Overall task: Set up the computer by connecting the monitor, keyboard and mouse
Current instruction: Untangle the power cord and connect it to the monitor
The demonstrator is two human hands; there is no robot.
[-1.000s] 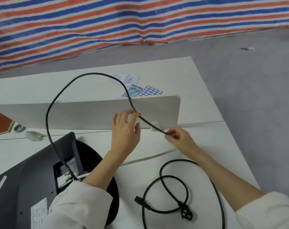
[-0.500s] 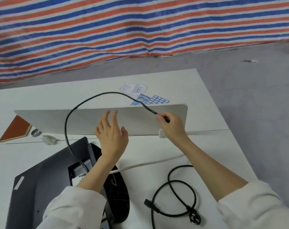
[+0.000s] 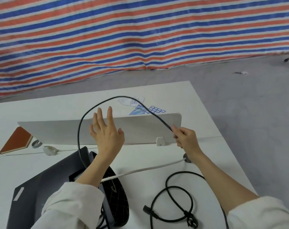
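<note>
A dark monitor [image 3: 46, 180] lies face down at the lower left of the white table [image 3: 157, 184], its round black stand base [image 3: 117, 200] beside it. A thin black cable [image 3: 84, 116] rises from the monitor's back in a tall arch. My right hand [image 3: 186, 138] pinches that cable at the arch's right end, in front of the white divider panel [image 3: 140, 128]. My left hand [image 3: 105, 134] hovers with fingers spread inside the arch, touching nothing. A white cable [image 3: 148, 168] runs from the monitor's back toward a hole in the table.
A coiled black power cord [image 3: 178, 204] with a plug lies at the lower right. Behind the divider are printed papers [image 3: 155, 109]. A brown notebook [image 3: 16, 140], a tape roll [image 3: 36, 143] and a small white object [image 3: 49, 150] sit at the left. The table's right edge drops to grey floor [image 3: 247, 113].
My left hand let go of the black cable and opened. My right hand lifted its end of the cable up to the divider, and the view tilted upward.
</note>
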